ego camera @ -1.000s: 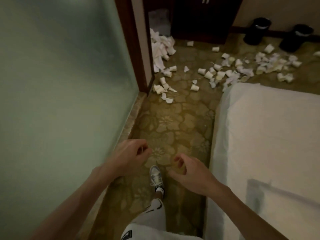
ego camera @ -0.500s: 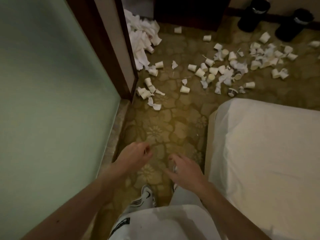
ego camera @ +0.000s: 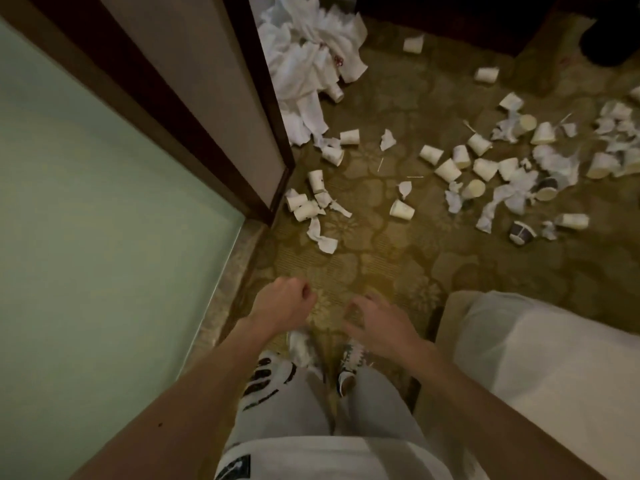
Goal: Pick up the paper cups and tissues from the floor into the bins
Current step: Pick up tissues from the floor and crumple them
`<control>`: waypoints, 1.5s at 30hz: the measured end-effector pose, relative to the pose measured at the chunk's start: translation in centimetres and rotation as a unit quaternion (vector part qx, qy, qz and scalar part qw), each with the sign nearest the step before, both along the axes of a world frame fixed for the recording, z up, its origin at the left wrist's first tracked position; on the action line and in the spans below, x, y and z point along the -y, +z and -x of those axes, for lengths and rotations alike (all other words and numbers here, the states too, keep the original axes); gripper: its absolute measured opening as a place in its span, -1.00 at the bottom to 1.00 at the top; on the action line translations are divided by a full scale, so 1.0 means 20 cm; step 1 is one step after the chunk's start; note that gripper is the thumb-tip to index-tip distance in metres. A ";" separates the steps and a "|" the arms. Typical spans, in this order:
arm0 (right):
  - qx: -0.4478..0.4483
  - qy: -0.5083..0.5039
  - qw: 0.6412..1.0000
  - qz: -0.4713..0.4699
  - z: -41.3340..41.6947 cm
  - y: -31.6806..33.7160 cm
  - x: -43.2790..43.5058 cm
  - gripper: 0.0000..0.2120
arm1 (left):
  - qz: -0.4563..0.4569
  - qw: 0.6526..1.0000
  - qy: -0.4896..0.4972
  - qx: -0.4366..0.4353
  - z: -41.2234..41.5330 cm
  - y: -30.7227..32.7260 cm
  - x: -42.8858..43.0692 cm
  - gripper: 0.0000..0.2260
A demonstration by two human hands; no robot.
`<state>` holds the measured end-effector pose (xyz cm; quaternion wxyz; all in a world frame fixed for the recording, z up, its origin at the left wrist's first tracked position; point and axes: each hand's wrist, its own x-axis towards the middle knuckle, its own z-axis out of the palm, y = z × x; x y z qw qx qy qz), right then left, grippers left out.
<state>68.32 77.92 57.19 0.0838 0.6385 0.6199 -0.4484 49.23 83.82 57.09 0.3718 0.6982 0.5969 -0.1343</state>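
Paper cups [ego camera: 447,170] lie scattered on the carpet [ego camera: 381,268], far and to the right, most on their sides; the mouths that show look empty. Tissues [ego camera: 304,53] are heaped far left by the door frame [ego camera: 242,98]. A dark bin [ego camera: 609,39] stands at the far right, its inside hidden. The left hand [ego camera: 282,303] is curled around nothing visible, the right hand [ego camera: 377,320] spread and empty. The print on the trousers [ego camera: 266,375] is unreadable

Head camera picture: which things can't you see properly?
- Black bin, head view: cut by the top right edge, only part shows.
- Tissue pile: its far end runs past the top edge.
- Right hand: fingers smeared by motion blur.
- Thin stick on the carpet: too small to name.
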 end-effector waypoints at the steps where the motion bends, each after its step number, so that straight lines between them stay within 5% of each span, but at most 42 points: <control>1: 0.001 -0.002 1.000 0.010 -0.02 -0.05 -0.09 -0.63 | 0.006 1.000 0.004 0.001 -0.01 -0.06 -0.07 -0.79; 16: -0.046 -0.068 0.989 0.126 -0.04 -1.36 -0.96 -0.75 | 0.077 0.996 -0.037 -0.011 0.04 -1.44 -1.02 -0.82; 24: -0.096 -0.118 0.975 0.162 -0.20 -2.19 -1.23 -0.71 | 0.110 0.993 0.040 0.003 -0.08 -2.23 -1.17 -0.79; 31: -0.035 -0.026 0.994 0.101 -0.22 -2.80 -1.40 -0.74 | 0.094 0.994 0.059 0.017 -0.08 -2.82 -1.13 -0.72; 37: -0.004 0.140 0.989 0.045 -0.06 -3.25 -1.36 -0.40 | 0.010 0.997 -0.078 -0.012 -0.02 -3.19 -1.12 -0.51; 43: -0.014 0.146 0.989 -0.004 -0.06 -3.43 -1.40 -0.97 | -0.098 0.993 -0.065 -0.014 0.05 -3.35 -1.10 -0.44; 45: -0.044 0.078 0.996 0.009 -0.08 -3.43 -1.45 -0.87 | -0.114 0.990 -0.082 -0.004 0.04 -3.36 -1.09 -0.53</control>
